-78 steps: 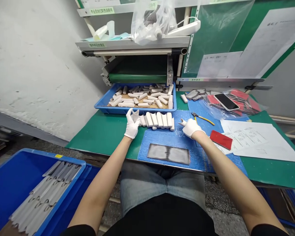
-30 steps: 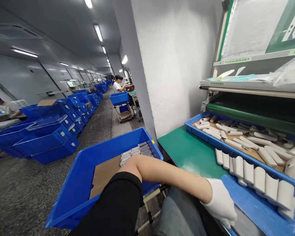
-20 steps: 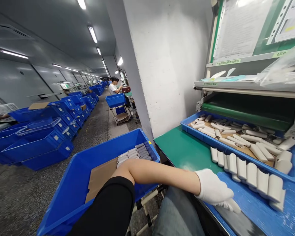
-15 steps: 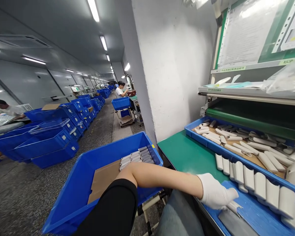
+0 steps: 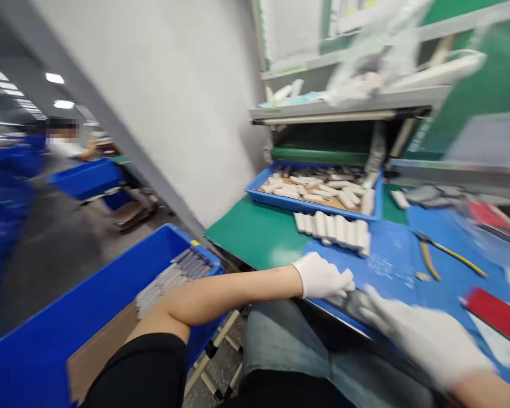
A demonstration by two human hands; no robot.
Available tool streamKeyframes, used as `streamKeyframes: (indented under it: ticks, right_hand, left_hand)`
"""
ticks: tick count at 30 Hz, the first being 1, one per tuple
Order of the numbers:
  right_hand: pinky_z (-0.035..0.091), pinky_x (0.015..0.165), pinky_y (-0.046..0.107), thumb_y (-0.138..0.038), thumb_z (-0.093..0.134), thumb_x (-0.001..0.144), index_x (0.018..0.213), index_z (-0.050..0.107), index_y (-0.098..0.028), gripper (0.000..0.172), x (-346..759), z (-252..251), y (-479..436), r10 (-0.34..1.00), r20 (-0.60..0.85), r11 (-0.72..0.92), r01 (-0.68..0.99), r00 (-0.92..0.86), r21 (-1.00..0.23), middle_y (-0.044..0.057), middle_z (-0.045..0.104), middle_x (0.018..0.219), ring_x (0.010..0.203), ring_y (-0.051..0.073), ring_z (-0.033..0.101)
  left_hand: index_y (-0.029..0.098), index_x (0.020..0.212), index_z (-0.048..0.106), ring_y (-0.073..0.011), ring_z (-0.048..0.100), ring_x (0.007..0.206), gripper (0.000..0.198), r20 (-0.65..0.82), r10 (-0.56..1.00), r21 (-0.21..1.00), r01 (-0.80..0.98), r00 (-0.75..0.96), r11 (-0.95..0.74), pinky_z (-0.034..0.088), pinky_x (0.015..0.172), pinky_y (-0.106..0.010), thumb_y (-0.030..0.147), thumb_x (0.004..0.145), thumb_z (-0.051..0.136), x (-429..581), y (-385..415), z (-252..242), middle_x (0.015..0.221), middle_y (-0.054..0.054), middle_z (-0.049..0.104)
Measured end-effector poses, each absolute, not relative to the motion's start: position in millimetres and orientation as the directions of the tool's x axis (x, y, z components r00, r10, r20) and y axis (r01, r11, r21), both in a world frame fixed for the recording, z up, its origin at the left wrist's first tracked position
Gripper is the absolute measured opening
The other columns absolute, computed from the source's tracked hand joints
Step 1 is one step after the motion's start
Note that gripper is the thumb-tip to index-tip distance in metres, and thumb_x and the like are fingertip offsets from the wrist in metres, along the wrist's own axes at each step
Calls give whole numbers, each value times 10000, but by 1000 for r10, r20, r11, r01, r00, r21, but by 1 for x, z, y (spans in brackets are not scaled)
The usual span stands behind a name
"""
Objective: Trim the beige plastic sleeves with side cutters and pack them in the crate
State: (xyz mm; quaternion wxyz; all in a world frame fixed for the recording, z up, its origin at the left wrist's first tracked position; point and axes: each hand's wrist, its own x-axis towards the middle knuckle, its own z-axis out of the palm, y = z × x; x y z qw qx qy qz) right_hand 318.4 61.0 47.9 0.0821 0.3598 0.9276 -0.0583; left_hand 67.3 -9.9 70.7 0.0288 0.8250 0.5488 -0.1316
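My left hand (image 5: 323,276), in a white glove, is at the front edge of the bench with its fingers closed on a grey piece (image 5: 352,301). Motion blurs the piece, so its exact shape cannot be made out. My right hand (image 5: 425,334), also gloved in white, reaches in from the right with its fingertips at the piece's other end; blur hides its grip. Beyond both hands, a row of pale curved shell pieces (image 5: 334,229) lies side by side on the blue mat (image 5: 386,260).
A blue tray (image 5: 312,205) of loose pale pieces stands at the back. Pliers (image 5: 433,258) and a red flat object (image 5: 497,317) lie right. At left, a blue bin (image 5: 110,283) holds cardboard and rows of grey pieces (image 5: 174,277). A co-worker (image 5: 66,141) sits farther off.
The view has swung right and is blurred. My right hand has come into view beside the left, which remains low at the bench's front edge. Pliers and the red object now show.
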Motion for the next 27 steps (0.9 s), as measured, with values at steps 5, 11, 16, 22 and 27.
streamKeyframes:
  ticks: [5,11,16,22,27]
  right_hand:
    - [548,697,437,-464,458,1111,1471,640,-253,455,325,67,55,633,-393,754,646,-667,118,157,807,899,854,365,797]
    - [548,760,431,-437,562,1042,1238,786,-211,374,298,90,64,570,-409,804,586,-712,101,185,812,967,951,375,796]
    - [553,745,438,-473,517,1048,1180,811,-199,422,288,93,66,547,-417,821,562,-726,98,189,811,977,957,383,794]
    - [556,775,428,-467,537,1035,1126,817,-187,406,286,94,67,524,-433,834,544,-733,89,193,809,996,986,366,790]
    - [555,772,433,-451,537,1042,1192,789,-183,397,288,96,67,529,-437,830,550,-728,89,189,810,971,971,367,790]
  left_hand:
    - [160,1205,679,-315,782,782,343,-339,803,-137,819,490,-557,492,607,-335,445,1044,576,66,2,79,866,-134,792]
    - [251,1196,680,-281,751,667,342,-342,757,-184,751,557,-635,404,545,-293,525,1044,545,64,15,82,787,-79,779]
    - [254,1195,673,-241,698,584,318,-273,794,-137,795,544,-591,397,552,-277,507,1022,588,64,13,81,747,-73,763]
    - [266,1316,657,-286,749,684,391,-350,793,-163,801,500,-577,440,575,-300,518,1058,506,63,11,79,864,-111,803]
    - [263,1299,665,-300,756,682,386,-362,788,-143,806,497,-574,447,560,-313,491,1082,441,59,10,76,848,-95,798]
